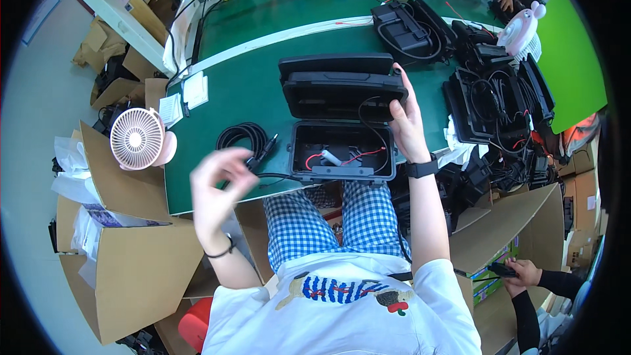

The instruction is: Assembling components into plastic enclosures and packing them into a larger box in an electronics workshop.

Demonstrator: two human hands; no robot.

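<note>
In front of me on the green table stands an open black plastic case (296,151), its hinged lid (322,98) tipped up and away from me. Inside the case lie red wires (355,156) and a small pale cylinder (330,157). My right hand (409,125) grips the lid's right edge, thumb on the near side. To the left, my left hand (220,187) is raised near a coiled black cable (240,135), slightly blurred, its bent fingers apart from the thumb and nothing visible in them. A black lead (279,175) runs into the case's left side.
A pink fan (137,138) stands left, beside cardboard boxes (131,269). More black cases (407,29) with cables crowd the right of the table, near another pink fan (521,29). At lower right, another person's hands (522,273) hold a black object over a carton.
</note>
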